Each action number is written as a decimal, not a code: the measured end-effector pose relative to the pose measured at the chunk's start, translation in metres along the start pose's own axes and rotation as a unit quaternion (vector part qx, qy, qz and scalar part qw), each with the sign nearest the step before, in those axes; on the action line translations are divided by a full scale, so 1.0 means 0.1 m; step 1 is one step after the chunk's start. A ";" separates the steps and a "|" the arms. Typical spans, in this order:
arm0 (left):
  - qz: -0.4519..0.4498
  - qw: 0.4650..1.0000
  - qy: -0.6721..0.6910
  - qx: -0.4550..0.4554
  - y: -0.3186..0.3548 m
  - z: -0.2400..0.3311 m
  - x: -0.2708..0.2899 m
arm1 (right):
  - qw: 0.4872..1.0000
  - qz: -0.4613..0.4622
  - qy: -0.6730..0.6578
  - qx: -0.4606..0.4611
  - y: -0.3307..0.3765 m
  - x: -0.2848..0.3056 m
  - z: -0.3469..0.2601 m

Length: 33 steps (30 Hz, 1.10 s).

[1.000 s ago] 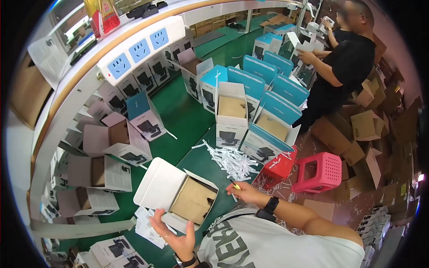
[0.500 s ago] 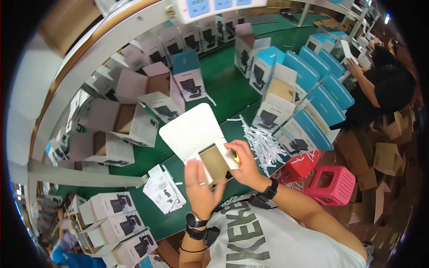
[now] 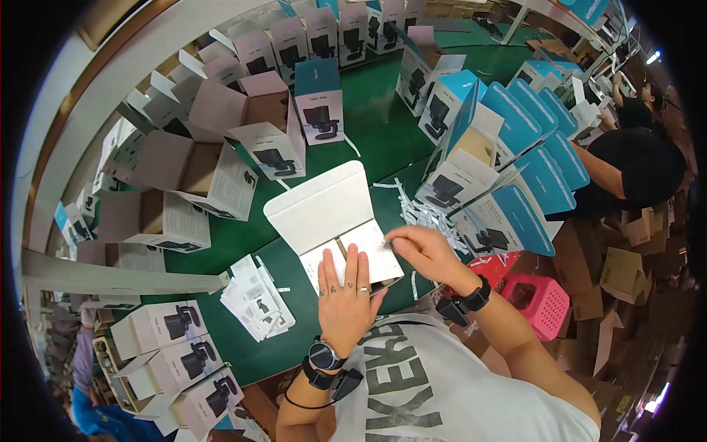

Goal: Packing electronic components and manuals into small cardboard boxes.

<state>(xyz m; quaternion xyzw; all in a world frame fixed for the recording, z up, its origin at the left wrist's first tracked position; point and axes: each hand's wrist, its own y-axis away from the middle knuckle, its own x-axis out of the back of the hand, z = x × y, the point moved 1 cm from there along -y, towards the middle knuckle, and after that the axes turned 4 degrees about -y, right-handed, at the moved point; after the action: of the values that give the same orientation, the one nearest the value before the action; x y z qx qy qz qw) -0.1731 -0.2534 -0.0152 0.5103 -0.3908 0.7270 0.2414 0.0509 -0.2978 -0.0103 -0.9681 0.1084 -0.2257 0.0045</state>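
A white carton (image 3: 322, 210) stands in front of me with its large lid raised away from me. Its two side flaps are folded inward, and only a thin strip of the brown inside shows between them. My left hand (image 3: 346, 298) lies flat over the flaps, fingers stretched out and pressing down. At the right flap, my right hand (image 3: 428, 254) is closed in a pinch, with a small dark thing at its fingertips that is too small to name. A stack of white printed sheets (image 3: 258, 300) lies to the left of the carton.
Thin paper strips (image 3: 425, 215) are heaped right of the carton. Open cartons with blue lids (image 3: 508, 214) crowd the right, others (image 3: 210, 177) the left. A pink plastic stool (image 3: 541, 303) stands lower right. A co-worker in black (image 3: 642, 158) is at the far right.
The side flaps have come down over the carton's inside. My left hand has moved onto them and flattened. My right hand has shifted a little right; the yellow thing in it no longer shows.
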 end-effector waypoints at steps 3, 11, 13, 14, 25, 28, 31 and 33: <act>-0.020 1.000 -0.002 0.020 -0.02 0.02 0.00 | 0.985 0.085 0.110 0.098 -0.23 -0.01 0.00; -0.014 1.000 -0.002 0.020 0.00 0.00 -0.03 | 0.967 0.124 0.189 0.120 -0.34 0.00 -0.07; -0.016 1.000 -0.003 0.019 0.01 -0.01 -0.04 | 0.966 0.120 0.198 0.117 -0.33 0.00 -0.08; -0.017 1.000 -0.006 0.019 0.02 -0.02 -0.05 | 0.967 0.118 0.197 0.113 -0.32 -0.01 -0.09; -0.023 1.000 0.004 0.013 0.02 -0.03 -0.02 | 0.998 0.011 0.064 0.011 -0.17 -0.01 -0.11; -0.031 0.999 0.004 0.012 0.01 -0.03 -0.01 | 0.996 -0.019 0.061 0.056 -0.15 -0.10 -0.30; -0.018 1.000 0.019 0.012 0.01 -0.03 -0.02 | 0.994 -0.005 0.079 0.071 -0.20 -0.08 -0.08; -0.014 1.000 0.019 0.012 0.02 -0.04 -0.01 | 0.993 -0.003 0.089 0.081 -0.18 -0.03 0.02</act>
<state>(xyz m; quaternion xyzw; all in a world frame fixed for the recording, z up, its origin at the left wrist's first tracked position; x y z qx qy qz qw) -0.1762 -0.2514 -0.0169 0.5046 -0.3701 0.7377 0.2534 0.0525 -0.2795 -0.0125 -0.9409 0.0869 -0.3191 0.0729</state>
